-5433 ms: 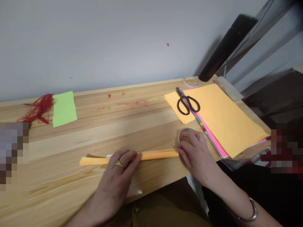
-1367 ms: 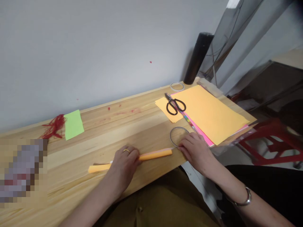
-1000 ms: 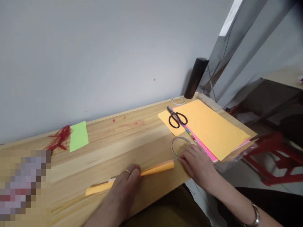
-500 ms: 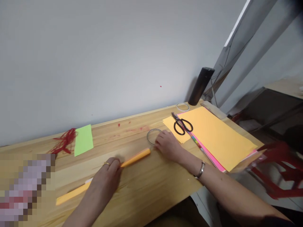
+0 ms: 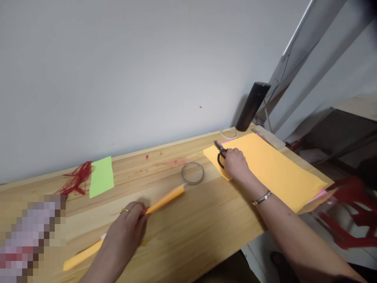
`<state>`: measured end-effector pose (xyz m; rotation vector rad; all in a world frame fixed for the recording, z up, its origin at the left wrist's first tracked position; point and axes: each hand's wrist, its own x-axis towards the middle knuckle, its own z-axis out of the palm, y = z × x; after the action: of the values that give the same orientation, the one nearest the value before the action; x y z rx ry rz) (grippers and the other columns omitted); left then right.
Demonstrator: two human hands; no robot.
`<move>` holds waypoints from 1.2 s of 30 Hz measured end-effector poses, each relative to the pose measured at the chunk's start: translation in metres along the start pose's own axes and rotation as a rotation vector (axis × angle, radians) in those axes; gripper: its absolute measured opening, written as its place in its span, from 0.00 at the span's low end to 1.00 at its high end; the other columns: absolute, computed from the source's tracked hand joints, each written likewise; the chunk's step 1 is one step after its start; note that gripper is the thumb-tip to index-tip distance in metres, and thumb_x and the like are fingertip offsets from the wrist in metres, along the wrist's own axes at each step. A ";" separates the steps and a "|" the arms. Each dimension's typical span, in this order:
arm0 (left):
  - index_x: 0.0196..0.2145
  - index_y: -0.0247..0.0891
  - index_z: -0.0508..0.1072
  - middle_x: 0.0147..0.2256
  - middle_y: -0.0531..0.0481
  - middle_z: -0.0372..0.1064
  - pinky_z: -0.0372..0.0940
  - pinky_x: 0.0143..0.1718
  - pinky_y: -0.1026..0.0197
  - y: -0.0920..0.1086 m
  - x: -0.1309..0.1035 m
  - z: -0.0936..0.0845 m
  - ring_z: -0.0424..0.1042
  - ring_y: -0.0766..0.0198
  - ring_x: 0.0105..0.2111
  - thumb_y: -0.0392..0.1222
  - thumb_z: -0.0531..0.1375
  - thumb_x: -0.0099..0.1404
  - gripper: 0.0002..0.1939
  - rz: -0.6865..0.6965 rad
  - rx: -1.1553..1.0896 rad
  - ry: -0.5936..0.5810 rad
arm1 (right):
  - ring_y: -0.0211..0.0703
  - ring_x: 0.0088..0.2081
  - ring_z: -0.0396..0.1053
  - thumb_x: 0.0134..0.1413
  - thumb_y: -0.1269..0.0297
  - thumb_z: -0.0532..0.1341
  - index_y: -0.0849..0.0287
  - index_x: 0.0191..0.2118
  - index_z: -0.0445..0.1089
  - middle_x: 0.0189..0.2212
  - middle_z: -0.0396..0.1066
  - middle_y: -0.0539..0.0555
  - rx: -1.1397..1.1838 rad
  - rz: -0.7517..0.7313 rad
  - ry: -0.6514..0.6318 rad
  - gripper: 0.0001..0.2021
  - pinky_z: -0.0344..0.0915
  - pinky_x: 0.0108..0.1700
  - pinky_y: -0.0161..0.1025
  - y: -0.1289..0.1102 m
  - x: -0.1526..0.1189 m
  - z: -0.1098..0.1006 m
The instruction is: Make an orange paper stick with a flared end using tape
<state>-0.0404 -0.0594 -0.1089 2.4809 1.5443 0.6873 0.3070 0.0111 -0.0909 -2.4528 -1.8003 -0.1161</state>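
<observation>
Evidently the left hand pinches the orange paper strip; the right hand lies over the scissors, grip unclear. Best keep the strip pinned; secure the scissors before lifting.

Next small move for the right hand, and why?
Probably lift the scissors: the right hand is on them, the left hand holds the orange paper, and a pale strip seems to link that paper to the grey ring.
</observation>
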 end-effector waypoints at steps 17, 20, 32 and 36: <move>0.25 0.42 0.63 0.27 0.51 0.68 0.61 0.28 0.61 0.007 0.001 -0.012 0.67 0.62 0.26 0.42 0.52 0.61 0.08 -0.114 -0.047 -0.111 | 0.31 0.21 0.52 0.49 0.39 0.56 0.63 0.33 0.66 0.21 0.53 0.45 1.288 -0.133 -0.852 0.26 0.54 0.22 0.31 -0.003 -0.092 -0.049; 0.24 0.42 0.64 0.27 0.52 0.69 0.61 0.28 0.61 0.003 0.001 -0.013 0.68 0.62 0.26 0.44 0.53 0.61 0.09 -0.151 -0.048 -0.145 | 0.31 0.20 0.53 0.49 0.35 0.52 0.64 0.33 0.65 0.22 0.55 0.46 1.390 -0.086 -1.097 0.30 0.59 0.20 0.31 -0.007 -0.104 -0.053; 0.26 0.42 0.67 0.30 0.52 0.71 0.63 0.29 0.62 -0.015 -0.001 -0.013 0.69 0.62 0.28 0.51 0.55 0.59 0.11 -0.235 -0.096 -0.208 | 0.28 0.15 0.55 0.56 0.37 0.42 0.65 0.28 0.63 0.16 0.55 0.45 1.281 0.102 -1.414 0.32 0.64 0.15 0.31 -0.035 -0.092 -0.032; 0.26 0.42 0.66 0.32 0.51 0.71 0.63 0.31 0.62 -0.016 -0.003 -0.013 0.69 0.62 0.30 0.51 0.55 0.61 0.11 -0.213 -0.128 -0.232 | 0.29 0.14 0.54 0.54 0.35 0.44 0.64 0.27 0.63 0.15 0.54 0.43 1.263 0.094 -1.393 0.32 0.64 0.14 0.31 -0.045 -0.091 -0.029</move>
<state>-0.0603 -0.0558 -0.1040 2.1751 1.5904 0.4331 0.2364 -0.0652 -0.0714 -1.4495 -1.0704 2.2915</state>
